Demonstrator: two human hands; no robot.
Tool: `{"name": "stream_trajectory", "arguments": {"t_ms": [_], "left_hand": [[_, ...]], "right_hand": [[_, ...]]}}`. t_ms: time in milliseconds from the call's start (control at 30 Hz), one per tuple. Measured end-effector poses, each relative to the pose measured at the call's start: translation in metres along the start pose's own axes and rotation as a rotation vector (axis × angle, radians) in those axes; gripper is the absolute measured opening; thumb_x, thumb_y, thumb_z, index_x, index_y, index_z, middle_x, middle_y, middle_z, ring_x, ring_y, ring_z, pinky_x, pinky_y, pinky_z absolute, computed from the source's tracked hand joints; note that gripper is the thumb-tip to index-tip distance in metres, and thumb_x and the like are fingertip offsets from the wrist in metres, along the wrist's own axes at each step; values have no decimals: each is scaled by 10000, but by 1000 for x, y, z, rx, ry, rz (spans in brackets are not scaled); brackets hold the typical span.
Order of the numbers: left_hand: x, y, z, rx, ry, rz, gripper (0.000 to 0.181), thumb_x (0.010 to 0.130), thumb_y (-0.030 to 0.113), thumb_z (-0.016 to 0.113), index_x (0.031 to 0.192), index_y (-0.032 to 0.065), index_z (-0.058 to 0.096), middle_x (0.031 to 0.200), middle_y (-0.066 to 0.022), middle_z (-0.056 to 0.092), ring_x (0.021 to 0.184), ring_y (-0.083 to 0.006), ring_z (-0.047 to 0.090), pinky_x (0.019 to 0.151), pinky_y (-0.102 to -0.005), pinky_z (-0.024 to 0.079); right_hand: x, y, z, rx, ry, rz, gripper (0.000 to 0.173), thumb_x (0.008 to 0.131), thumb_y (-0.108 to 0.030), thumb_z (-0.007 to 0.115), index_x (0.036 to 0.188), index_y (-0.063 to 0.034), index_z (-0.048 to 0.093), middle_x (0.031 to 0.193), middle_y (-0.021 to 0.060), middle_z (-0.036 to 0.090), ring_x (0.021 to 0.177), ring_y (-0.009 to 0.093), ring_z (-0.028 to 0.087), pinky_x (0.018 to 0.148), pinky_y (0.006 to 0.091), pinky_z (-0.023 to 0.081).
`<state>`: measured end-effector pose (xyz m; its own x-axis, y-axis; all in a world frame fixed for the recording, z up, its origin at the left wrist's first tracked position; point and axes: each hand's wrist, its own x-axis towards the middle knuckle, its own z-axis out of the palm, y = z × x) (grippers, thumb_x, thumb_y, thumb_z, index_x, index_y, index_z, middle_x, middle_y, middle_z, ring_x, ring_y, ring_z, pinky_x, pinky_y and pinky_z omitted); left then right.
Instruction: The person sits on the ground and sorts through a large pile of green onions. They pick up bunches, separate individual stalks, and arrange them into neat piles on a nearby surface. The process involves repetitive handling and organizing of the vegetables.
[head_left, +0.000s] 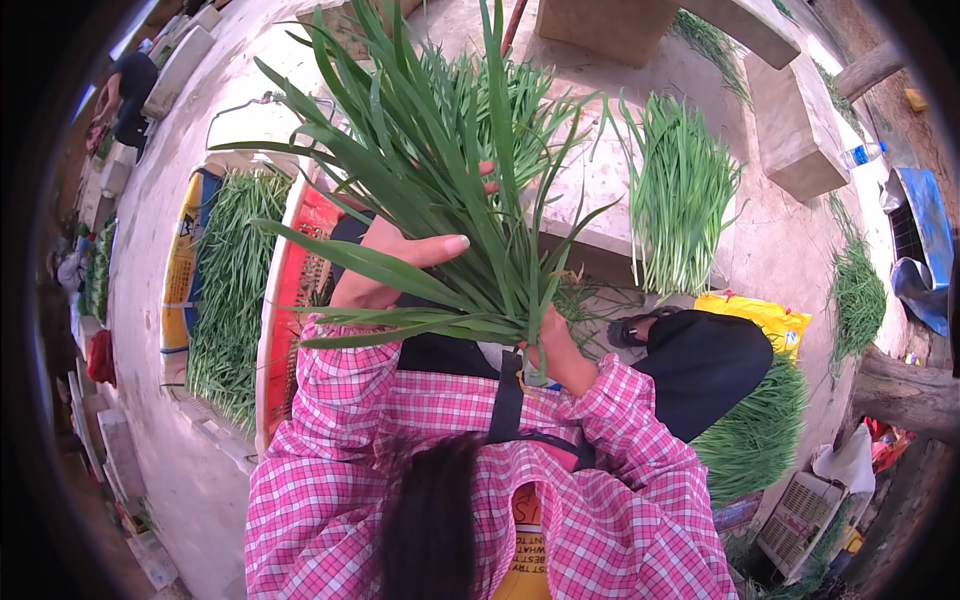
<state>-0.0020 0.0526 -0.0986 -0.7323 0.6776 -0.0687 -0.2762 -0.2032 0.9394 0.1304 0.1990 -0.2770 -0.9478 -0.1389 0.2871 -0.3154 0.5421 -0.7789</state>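
Observation:
A loose bunch of long, flat green leaves (442, 202), which look like Chinese chives, fans out in front of my chest. My right hand (561, 352) grips its narrow base. Around the leafy middle curls my left hand (405, 251), thumb in front and some fingertips showing behind the blades. Several outer leaves splay to the left over my sleeve. Beyond the bunch, more cut chives (517, 97) lie on a pale stone slab (566, 202). A neater bundle with whitish stems (679, 202) rests at the slab's right end.
Left of me stands a red plastic basket (311, 217), beside a heap of greens (240, 292). A yellow bag (757, 319) and another chive pile (754, 427) are by my right knee. Stone blocks (799, 120) and a water bottle (862, 155) lie farther right. Another person (131, 94) is far left.

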Motion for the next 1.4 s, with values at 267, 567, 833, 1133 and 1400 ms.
{"name": "stream_trajectory", "arguments": {"t_ms": [267,567,833,1133,1400], "left_hand": [[4,-17,3,152,-27,79,736,577,177,635,1182,16,249,1193,-201,279,1070,-312,348,838,-423,357],[-1,-32,19,244,121,194,628,571,53,660,1111,2,342,1068,-93,426,909,-140,449,753,-267,389],[8,-37,36,305,267,289,547,616,-24,586,1101,-12,334,1040,-103,429,929,-179,460,776,-287,388],[6,-41,37,188,284,279,436,636,-26,560,1035,-24,385,975,-106,470,882,-157,483,752,-271,398],[4,-44,42,312,374,275,371,615,10,615,945,-21,450,823,-67,526,756,-121,504,666,-244,411]], "right_hand": [[-2,2,-1,-32,68,-66,659,569,46,536,1128,31,187,1034,228,385,909,400,414,773,401,362],[-5,7,1,-75,112,-32,544,583,58,511,1066,77,262,921,225,450,818,385,442,722,406,370],[7,-14,-10,-176,287,-93,502,585,37,524,1032,47,296,880,184,454,689,321,451,613,390,367],[6,-9,-11,-179,286,-39,491,588,-31,568,1015,30,334,870,163,457,683,302,451,598,379,358],[5,-3,-8,-246,322,-77,488,610,-11,562,1021,20,300,886,166,464,698,313,466,620,383,362]]}}
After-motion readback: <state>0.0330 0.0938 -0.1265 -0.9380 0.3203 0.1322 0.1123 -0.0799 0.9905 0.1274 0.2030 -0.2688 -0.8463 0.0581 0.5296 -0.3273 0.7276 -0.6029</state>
